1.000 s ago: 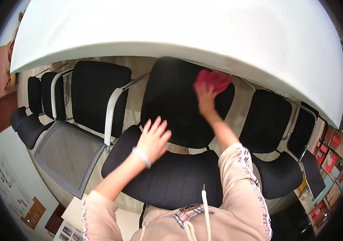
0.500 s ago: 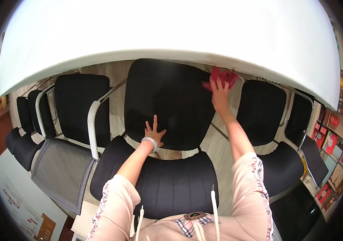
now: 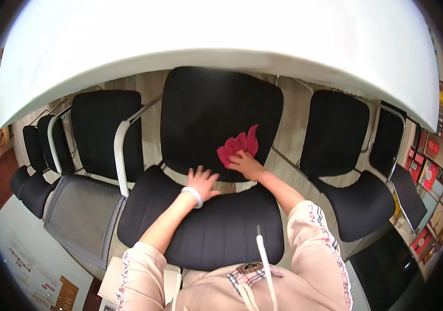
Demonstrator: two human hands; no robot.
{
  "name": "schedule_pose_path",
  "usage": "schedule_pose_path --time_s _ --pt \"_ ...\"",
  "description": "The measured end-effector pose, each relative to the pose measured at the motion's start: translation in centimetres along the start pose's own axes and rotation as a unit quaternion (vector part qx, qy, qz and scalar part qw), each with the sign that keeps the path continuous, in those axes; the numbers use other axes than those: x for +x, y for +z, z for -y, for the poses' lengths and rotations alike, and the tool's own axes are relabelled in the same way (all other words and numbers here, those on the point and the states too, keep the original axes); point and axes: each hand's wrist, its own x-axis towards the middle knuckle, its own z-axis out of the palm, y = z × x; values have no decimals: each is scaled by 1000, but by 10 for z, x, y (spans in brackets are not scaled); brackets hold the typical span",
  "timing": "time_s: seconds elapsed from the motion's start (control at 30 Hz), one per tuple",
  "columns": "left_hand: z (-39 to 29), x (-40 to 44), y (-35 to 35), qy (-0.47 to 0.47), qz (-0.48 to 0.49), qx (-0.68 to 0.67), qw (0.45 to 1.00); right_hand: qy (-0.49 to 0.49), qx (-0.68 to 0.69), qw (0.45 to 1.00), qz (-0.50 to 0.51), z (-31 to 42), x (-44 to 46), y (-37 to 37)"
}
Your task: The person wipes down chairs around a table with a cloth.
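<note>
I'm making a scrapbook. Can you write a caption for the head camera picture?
Right hand holds a red cloth over a black chair seat; left hand spread nearby.

From head height, the head camera is looking out over the wearer's beige fabric drawstring top [image 3: 304,274], facing forward and steeply down, catching the bare left hand [image 3: 202,182] and bare right hand [image 3: 246,165] at close range, centring near a black, rounded, fabric-covered chair seat [image 3: 216,114], while its wide lens is bowing the smooth white table [image 3: 221,31] into an arc and blackening every corner
</note>
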Motion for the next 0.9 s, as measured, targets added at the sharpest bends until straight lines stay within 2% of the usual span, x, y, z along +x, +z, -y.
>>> schedule_pose_path --time_s 0.13,0.2,0.4,0.57,0.67,0.77,0.9 --pt "-67 -47 -2 73 45 -39 996 61 -11 998 -26 14 -2 4" --pt "-72 -61 12 84 33 -54 995 51 -21 998 -19 12 -4 7" --pt "-52 -49 57 54 5 -64 996 72 -123 988 -51 33 -10 49" --pt "-35 -43 95 59 -73 -104 990 61 -225 971 -52 38 -11 72" --pt "-23 -58 112 11 -138 -34 990 67 -255 962 -70 41 -9 78" --pt "-17 -88 124 -53 -142 36 988 78 -266 959 -61 46 -9 81" --pt "-48 -128 152 -54 -198 48 978 81 -284 955 -15 57 -11 75"
